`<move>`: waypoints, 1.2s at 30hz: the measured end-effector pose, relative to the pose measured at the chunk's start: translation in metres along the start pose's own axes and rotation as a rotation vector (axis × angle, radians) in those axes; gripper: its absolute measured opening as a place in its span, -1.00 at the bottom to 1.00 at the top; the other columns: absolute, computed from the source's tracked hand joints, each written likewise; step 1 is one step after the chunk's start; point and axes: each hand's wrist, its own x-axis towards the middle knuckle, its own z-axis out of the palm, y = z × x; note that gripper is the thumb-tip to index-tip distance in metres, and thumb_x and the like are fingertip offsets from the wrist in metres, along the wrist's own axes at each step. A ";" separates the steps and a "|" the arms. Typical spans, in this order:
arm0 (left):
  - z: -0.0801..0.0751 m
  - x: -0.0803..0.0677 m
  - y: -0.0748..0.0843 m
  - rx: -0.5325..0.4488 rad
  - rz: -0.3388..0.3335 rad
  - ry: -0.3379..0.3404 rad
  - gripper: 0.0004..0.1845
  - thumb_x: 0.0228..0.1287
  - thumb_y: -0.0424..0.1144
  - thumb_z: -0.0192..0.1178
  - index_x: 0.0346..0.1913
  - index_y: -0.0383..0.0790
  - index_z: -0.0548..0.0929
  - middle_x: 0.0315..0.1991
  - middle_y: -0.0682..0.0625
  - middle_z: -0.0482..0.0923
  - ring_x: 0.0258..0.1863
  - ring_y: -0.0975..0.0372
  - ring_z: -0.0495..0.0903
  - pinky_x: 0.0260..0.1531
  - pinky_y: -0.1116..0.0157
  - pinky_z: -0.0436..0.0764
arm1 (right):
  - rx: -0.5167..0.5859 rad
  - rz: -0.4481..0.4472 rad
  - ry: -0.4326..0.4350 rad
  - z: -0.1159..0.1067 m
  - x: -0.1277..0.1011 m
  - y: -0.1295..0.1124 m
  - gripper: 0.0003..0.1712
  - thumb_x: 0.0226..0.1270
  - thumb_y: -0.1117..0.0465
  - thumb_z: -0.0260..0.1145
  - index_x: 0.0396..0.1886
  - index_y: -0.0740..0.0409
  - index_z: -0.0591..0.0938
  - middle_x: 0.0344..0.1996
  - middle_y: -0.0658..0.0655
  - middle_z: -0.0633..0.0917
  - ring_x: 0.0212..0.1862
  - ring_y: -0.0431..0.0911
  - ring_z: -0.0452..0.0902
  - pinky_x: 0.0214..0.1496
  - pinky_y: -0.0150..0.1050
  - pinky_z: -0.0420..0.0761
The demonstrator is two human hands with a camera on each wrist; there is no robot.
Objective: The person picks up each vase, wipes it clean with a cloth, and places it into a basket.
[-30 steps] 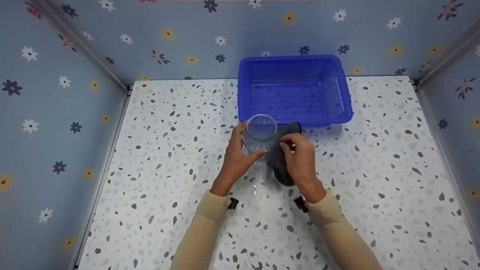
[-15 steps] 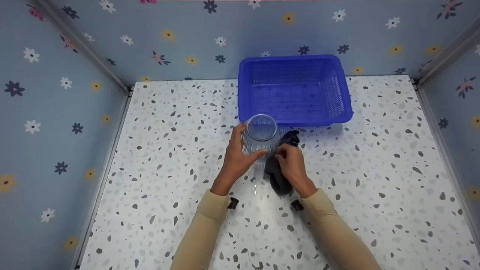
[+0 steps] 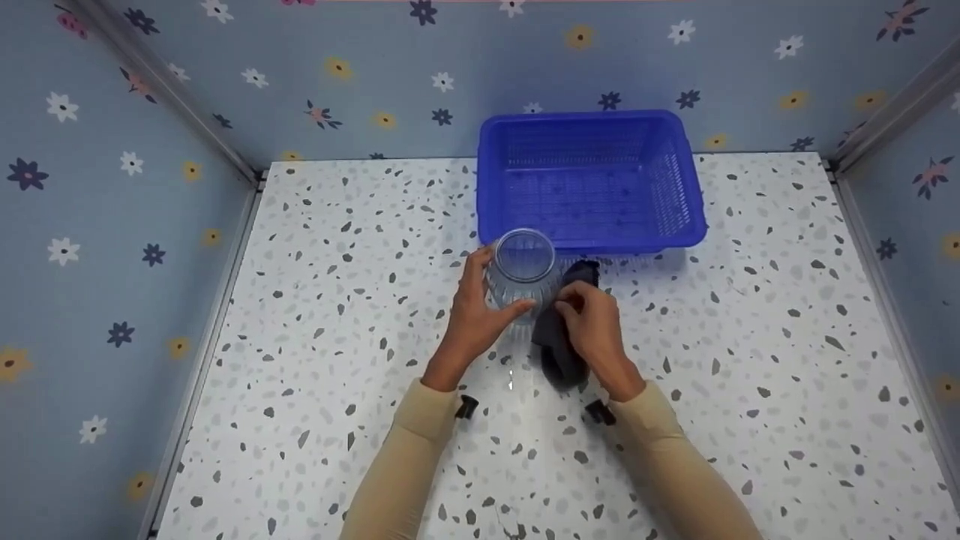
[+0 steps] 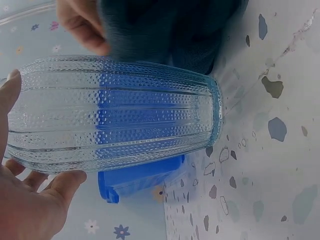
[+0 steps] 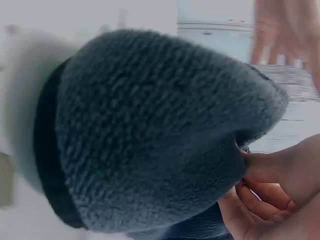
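A white, grey-speckled terrazzo tabletop sits enclosed by pale blue flower-patterned walls joined by grey metal corner strips, under even light.

Both forearms reach forward, sleeved to the wrists. The left hand is curled, thumb and fingers spread apart. Just beside it, the right hand pinches with bent fingers.

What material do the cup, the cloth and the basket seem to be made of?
Cup: clear glass, perhaps plastic; beaded, ribbed, see-through wall.
Cloth: dark grey fleece or terry; fuzzy, matte pile.
Basket: blue plastic; glossy moulded mesh walls.
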 end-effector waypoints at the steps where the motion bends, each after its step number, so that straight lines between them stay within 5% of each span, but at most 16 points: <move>1: 0.000 0.000 0.000 0.001 -0.001 0.002 -0.05 0.19 -0.04 0.60 0.51 -0.15 0.27 0.61 -0.11 0.22 0.59 -0.01 0.25 0.45 -0.03 0.43 | 0.012 -0.012 0.015 -0.003 -0.001 -0.004 -0.95 0.37 0.49 0.42 -0.24 0.33 0.74 -0.30 0.28 0.78 -0.24 0.14 0.72 -0.13 0.04 0.66; 15: 0.001 -0.001 -0.001 -0.004 0.043 -0.001 -0.05 0.21 -0.09 0.60 0.53 -0.20 0.26 0.60 -0.16 0.21 0.59 -0.04 0.23 0.43 -0.06 0.45 | 0.053 -0.216 0.201 -0.025 0.003 -0.053 -0.94 0.38 0.48 0.43 -0.20 0.36 0.75 -0.24 0.28 0.78 -0.25 0.09 0.74 -0.18 -0.05 0.72; 26: 0.000 -0.001 -0.001 0.003 0.049 0.006 -0.05 0.18 -0.07 0.61 0.51 -0.18 0.27 0.60 -0.15 0.22 0.59 -0.04 0.24 0.44 -0.05 0.44 | -0.007 -0.204 0.181 -0.024 0.000 -0.049 -0.94 0.38 0.51 0.42 -0.21 0.35 0.74 -0.25 0.29 0.78 -0.25 0.11 0.73 -0.19 0.01 0.72; 36: 0.000 0.000 -0.001 0.014 0.021 -0.005 -0.03 0.20 -0.02 0.59 0.54 -0.15 0.24 0.61 -0.11 0.21 0.59 -0.01 0.24 0.42 -0.05 0.46 | -0.034 -0.062 0.073 -0.007 -0.002 -0.011 -0.92 0.36 0.52 0.41 -0.21 0.35 0.74 -0.23 0.31 0.79 -0.16 0.18 0.74 -0.06 0.08 0.71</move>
